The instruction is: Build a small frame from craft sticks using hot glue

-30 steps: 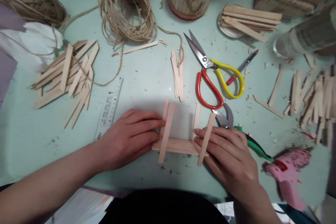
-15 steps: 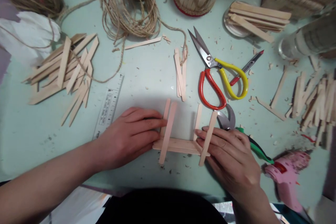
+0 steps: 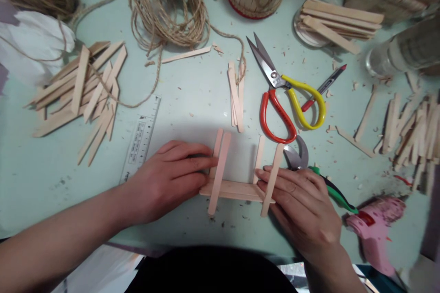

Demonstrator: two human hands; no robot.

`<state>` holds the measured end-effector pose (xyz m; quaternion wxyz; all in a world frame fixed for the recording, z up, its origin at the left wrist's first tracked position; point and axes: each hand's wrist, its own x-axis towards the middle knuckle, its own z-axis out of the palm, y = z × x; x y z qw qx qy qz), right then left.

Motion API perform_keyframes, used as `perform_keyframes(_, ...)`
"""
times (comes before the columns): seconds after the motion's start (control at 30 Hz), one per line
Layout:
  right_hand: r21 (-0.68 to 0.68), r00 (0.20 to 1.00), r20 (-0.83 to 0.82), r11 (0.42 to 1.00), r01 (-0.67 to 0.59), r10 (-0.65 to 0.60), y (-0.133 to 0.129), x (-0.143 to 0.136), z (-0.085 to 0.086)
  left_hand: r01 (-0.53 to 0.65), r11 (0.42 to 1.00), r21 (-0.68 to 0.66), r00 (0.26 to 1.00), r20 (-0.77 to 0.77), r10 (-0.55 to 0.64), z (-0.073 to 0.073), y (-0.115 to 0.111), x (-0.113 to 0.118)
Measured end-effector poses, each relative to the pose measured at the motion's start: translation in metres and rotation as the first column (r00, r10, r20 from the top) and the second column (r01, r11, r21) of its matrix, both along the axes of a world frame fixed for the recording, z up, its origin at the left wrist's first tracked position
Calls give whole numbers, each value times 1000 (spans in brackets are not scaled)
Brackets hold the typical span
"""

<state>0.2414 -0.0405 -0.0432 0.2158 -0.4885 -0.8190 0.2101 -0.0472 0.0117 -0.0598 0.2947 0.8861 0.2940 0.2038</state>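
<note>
Wooden stick frame [image 3: 237, 189] sits clamped between both hands [image 3: 173, 181], hiding some fingertips [image 3: 260, 172].

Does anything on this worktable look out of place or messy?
Slightly: the scissors lie open with the yellow handle crossing a knife, wood scraps litter the surface, and the pink glue gun looks crusted with brown residue.

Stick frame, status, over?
Left hand on the stick frame's left end, right hand at its right. Frame's uprights stand apart, crosspiece low. Green-handled cutter lies close beside right hand, partly hidden.
</note>
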Motion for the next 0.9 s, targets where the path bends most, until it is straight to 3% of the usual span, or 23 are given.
perform_keyframes(0.6, -6, 1000, 1, 1000, -5, 5, 0, -1, 1, -3, 999, 40, 1000, -8, 3, -1, 1, 2)
perform_keyframes(0.9, -1, 998, -61, 1000, 0, 0, 1, -2, 0, 3, 1000, -5, 1000, -10, -3, 6, 6, 4)
